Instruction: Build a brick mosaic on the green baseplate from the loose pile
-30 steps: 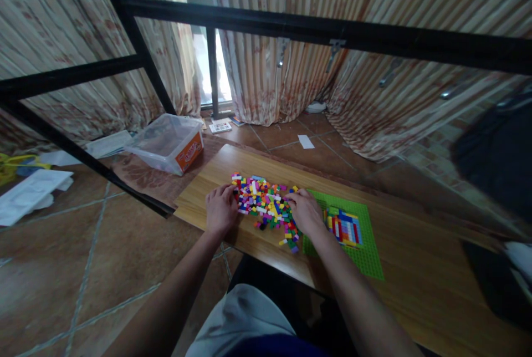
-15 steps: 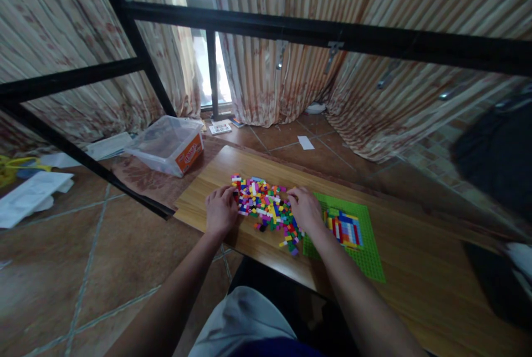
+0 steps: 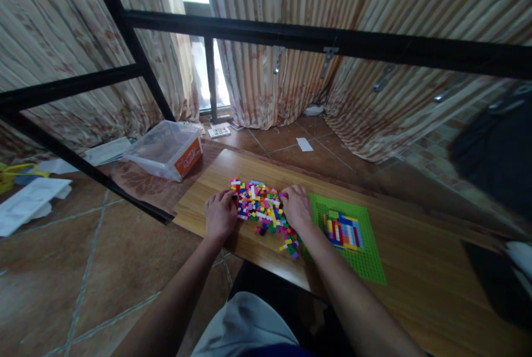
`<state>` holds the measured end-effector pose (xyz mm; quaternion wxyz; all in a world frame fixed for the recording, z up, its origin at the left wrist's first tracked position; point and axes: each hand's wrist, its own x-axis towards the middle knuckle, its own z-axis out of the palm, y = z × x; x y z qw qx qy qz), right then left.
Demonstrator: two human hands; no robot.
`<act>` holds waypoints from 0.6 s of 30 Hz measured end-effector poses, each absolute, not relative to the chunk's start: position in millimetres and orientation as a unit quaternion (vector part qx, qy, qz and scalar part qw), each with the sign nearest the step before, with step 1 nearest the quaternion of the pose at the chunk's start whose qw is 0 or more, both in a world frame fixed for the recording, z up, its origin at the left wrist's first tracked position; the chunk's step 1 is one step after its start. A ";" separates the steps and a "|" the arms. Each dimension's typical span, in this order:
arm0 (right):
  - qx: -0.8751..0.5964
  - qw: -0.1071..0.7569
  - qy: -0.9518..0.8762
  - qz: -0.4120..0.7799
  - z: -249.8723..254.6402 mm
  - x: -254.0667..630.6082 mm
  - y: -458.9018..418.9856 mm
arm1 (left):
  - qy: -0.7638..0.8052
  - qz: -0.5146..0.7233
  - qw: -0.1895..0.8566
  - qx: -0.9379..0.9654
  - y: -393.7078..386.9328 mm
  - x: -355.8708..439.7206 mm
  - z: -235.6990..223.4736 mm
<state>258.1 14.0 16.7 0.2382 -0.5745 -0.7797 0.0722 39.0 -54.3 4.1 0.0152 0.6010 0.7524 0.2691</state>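
A heap of small multicoloured toy bricks (image 3: 260, 204) lies on the wooden table between my hands. My left hand (image 3: 220, 215) rests against the heap's left edge with its fingers curled together; whatever is at the fingertips is too small to name. At the right edge, my right hand (image 3: 297, 208) has its fingers bent down and drawn together by a purple brick (image 3: 283, 195). I cannot make out whether that brick is gripped. To the right lies a green baseplate (image 3: 368, 257), which bears a block of coloured brick rows (image 3: 344, 230).
A clear plastic box (image 3: 160, 149) with an orange label stands on the floor beyond the left end of the wooden table (image 3: 407, 240). A black metal frame (image 3: 249, 27) spans the space ahead. A dark flat object (image 3: 490, 279) lies on the table's right part.
My right hand has shifted left, off the baseplate's edge and closer to the brick heap. The left hand stays nearly in place. The camera view has tipped slightly.
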 end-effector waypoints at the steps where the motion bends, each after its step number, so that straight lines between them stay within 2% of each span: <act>1: -0.579 0.251 -0.772 0.078 19.6 258.6 8.6 | 0.752 0.270 0.015 0.601 -54.3 38.7 4.5; 10: -0.583 0.414 -0.673 0.188 44.6 298.7 -66.7 | 0.746 0.274 0.018 0.606 -53.9 37.8 8.7; 18: -0.697 0.437 -0.552 0.136 31.1 388.8 -78.8 | 0.749 0.269 0.008 0.605 -51.8 37.3 8.8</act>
